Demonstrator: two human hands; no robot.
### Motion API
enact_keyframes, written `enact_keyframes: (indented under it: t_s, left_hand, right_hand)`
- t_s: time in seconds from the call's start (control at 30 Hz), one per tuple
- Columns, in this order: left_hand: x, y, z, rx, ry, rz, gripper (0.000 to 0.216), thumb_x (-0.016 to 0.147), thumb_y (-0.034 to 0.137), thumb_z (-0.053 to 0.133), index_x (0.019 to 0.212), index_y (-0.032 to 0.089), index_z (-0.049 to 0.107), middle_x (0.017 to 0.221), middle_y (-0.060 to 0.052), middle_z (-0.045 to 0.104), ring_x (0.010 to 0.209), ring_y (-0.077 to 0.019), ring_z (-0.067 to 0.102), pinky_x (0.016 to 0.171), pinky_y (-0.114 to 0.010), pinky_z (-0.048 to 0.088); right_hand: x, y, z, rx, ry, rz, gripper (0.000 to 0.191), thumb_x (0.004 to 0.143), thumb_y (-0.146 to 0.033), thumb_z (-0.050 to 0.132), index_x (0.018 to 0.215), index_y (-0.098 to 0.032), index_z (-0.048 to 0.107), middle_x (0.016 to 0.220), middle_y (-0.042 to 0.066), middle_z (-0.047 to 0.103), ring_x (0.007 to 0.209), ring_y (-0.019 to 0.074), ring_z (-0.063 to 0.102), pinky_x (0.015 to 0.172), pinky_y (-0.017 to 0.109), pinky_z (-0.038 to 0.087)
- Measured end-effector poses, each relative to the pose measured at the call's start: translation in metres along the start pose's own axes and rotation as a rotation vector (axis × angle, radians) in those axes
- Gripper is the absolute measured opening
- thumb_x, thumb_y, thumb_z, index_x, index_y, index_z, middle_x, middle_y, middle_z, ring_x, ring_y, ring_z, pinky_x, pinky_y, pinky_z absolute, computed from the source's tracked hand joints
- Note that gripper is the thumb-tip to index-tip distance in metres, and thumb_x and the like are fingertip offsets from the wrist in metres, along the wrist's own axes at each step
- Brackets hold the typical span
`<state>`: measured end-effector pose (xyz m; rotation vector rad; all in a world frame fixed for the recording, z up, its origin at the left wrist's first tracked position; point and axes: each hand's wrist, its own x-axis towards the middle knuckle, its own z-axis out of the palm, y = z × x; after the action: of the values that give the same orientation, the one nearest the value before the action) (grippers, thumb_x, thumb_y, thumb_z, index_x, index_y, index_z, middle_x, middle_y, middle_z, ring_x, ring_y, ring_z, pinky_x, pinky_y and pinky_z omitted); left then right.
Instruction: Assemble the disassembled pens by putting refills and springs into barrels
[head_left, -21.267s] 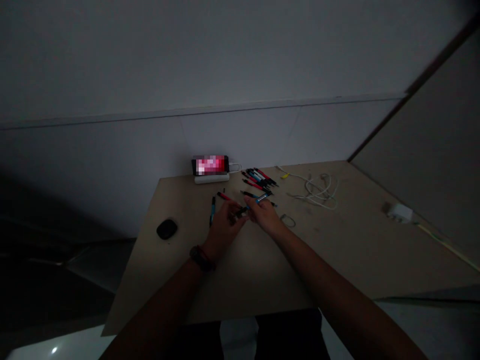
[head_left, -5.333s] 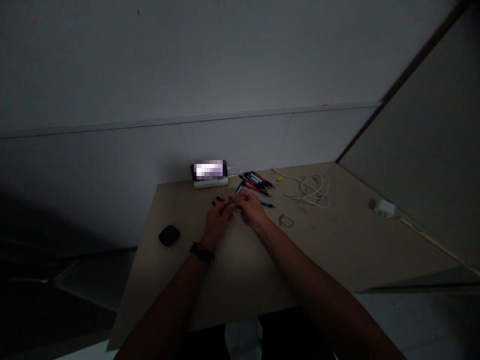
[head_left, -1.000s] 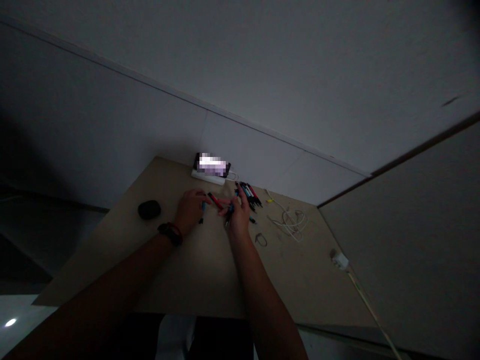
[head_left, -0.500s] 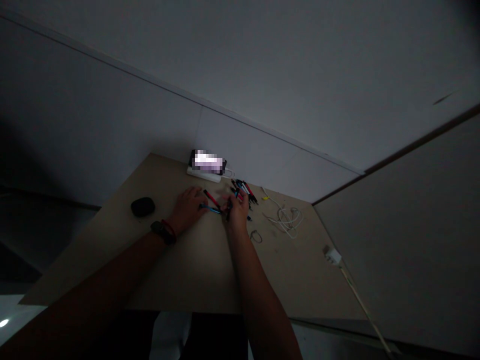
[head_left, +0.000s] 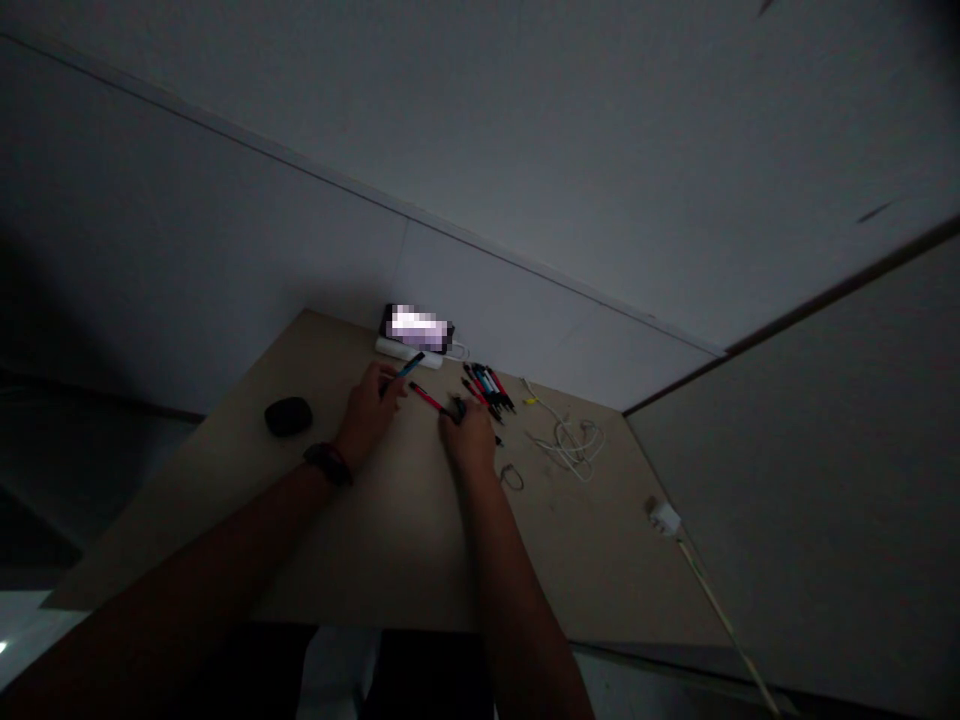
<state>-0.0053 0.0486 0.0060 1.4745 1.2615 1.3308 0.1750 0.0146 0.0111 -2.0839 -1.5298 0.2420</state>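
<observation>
My left hand [head_left: 371, 405] is closed on a blue pen [head_left: 409, 365], whose upper end points up and to the right, off the table. A red pen [head_left: 427, 397] lies between my hands. Its lower end reaches the fingers of my right hand [head_left: 470, 435]. That hand is closed low over the table, with something dark at its fingertips; the dim light hides most of it. Just beyond it lies a pile of red, blue, white and black pens [head_left: 489, 388].
A lit phone [head_left: 416, 328] leans on a white block [head_left: 407, 351] at the wall. A black rounded case [head_left: 289, 417] lies left, a tangled white cable [head_left: 574, 445] right. A small loop [head_left: 512, 477] is near my right wrist. A white plug [head_left: 664, 518] sits at the right edge.
My left hand has taken hold of the blue pen and raised its end from the table. My right hand has turned and lowered; the dark pen in it shows less.
</observation>
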Motion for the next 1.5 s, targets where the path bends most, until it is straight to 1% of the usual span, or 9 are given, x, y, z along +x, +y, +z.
enact_keyframes:
  t_s: [0.23, 0.4, 0.57, 0.8, 0.9, 0.97, 1.1, 1.27, 1.5]
  left_hand:
    - [0.007, -0.006, 0.006, -0.339, 0.049, -0.272, 0.023, 0.089, 0.037, 0.062, 0.101, 0.017, 0.062, 0.066, 0.003, 0.059, 0.048, -0.0095, 0.049, 0.045, -0.020, 0.036]
    - [0.006, -0.005, 0.010, -0.547, 0.026, -0.352, 0.020, 0.085, 0.027, 0.069, 0.099, 0.017, 0.059, 0.092, -0.005, 0.073, 0.067, -0.0105, 0.065, 0.057, -0.020, 0.050]
    - [0.004, -0.004, 0.014, -0.724, -0.054, -0.392, 0.016, 0.088, 0.025, 0.070, 0.100, 0.016, 0.063, 0.104, -0.011, 0.076, 0.086, -0.0162, 0.073, 0.070, -0.025, 0.058]
    - [0.001, 0.002, 0.014, -0.844, -0.116, -0.457, 0.019, 0.091, 0.022, 0.068, 0.108, 0.013, 0.067, 0.104, -0.012, 0.077, 0.083, -0.0164, 0.073, 0.076, -0.028, 0.061]
    - [0.002, 0.005, 0.012, -0.853, -0.092, -0.494, 0.015, 0.092, 0.017, 0.066, 0.106, 0.012, 0.067, 0.098, -0.010, 0.077, 0.076, -0.0141, 0.072, 0.072, -0.026, 0.060]
    - [0.003, 0.007, 0.011, -0.852, -0.048, -0.505, 0.010, 0.093, 0.015, 0.065, 0.103, 0.012, 0.066, 0.093, -0.008, 0.076, 0.073, -0.0137, 0.072, 0.069, -0.025, 0.059]
    - [0.003, 0.010, 0.009, -0.862, -0.017, -0.551, 0.004, 0.095, 0.016, 0.061, 0.098, 0.014, 0.063, 0.085, -0.006, 0.073, 0.067, -0.0150, 0.071, 0.064, -0.026, 0.059]
    - [0.004, 0.012, 0.007, -0.885, -0.004, -0.615, 0.006, 0.097, 0.015, 0.053, 0.097, 0.015, 0.059, 0.072, -0.002, 0.068, 0.051, -0.0113, 0.062, 0.054, -0.024, 0.054]
    - [0.002, 0.012, 0.009, -0.875, -0.028, -0.562, 0.011, 0.084, 0.018, 0.065, 0.088, 0.018, 0.056, 0.059, 0.007, 0.053, 0.041, -0.0067, 0.046, 0.046, -0.020, 0.044]
  right_hand:
    - [-0.001, -0.003, -0.002, -0.088, -0.033, 0.023, 0.023, 0.086, -0.027, 0.064, 0.105, -0.017, 0.072, 0.110, 0.018, 0.069, 0.105, 0.0323, 0.066, 0.087, 0.038, 0.049]
    - [0.002, -0.006, 0.001, 0.241, 0.026, 0.022, 0.019, 0.085, -0.036, 0.063, 0.090, -0.019, 0.070, 0.090, 0.011, 0.071, 0.087, 0.0275, 0.065, 0.077, 0.035, 0.048]
    - [-0.001, -0.016, 0.011, 0.590, -0.116, -0.055, 0.025, 0.079, -0.045, 0.069, 0.075, -0.020, 0.068, 0.064, -0.001, 0.062, 0.064, 0.0180, 0.055, 0.063, 0.028, 0.043]
    - [-0.009, -0.023, 0.019, 0.710, -0.315, -0.163, 0.023, 0.077, -0.042, 0.071, 0.083, -0.020, 0.073, 0.072, -0.001, 0.068, 0.065, 0.0159, 0.057, 0.065, 0.027, 0.045]
    - [-0.006, -0.021, 0.015, 0.628, -0.297, -0.198, 0.028, 0.083, -0.046, 0.065, 0.085, -0.019, 0.074, 0.073, 0.000, 0.068, 0.068, 0.0171, 0.059, 0.069, 0.028, 0.047]
    - [-0.003, -0.018, 0.008, 0.500, -0.191, -0.172, 0.035, 0.089, -0.049, 0.058, 0.089, -0.018, 0.075, 0.076, 0.003, 0.069, 0.073, 0.0198, 0.062, 0.072, 0.030, 0.049]
    - [0.004, -0.007, -0.007, 0.134, 0.078, -0.085, 0.035, 0.092, -0.038, 0.057, 0.113, -0.013, 0.073, 0.114, 0.016, 0.070, 0.105, 0.0288, 0.065, 0.093, 0.038, 0.048]
    - [0.005, 0.002, -0.013, -0.191, -0.013, 0.017, 0.037, 0.092, -0.032, 0.059, 0.122, -0.014, 0.071, 0.121, 0.020, 0.066, 0.106, 0.0315, 0.067, 0.092, 0.039, 0.049]
    - [0.005, 0.006, -0.008, -0.238, -0.036, -0.027, 0.024, 0.088, -0.022, 0.062, 0.108, -0.019, 0.075, 0.105, 0.014, 0.074, 0.094, 0.0257, 0.070, 0.082, 0.032, 0.051]
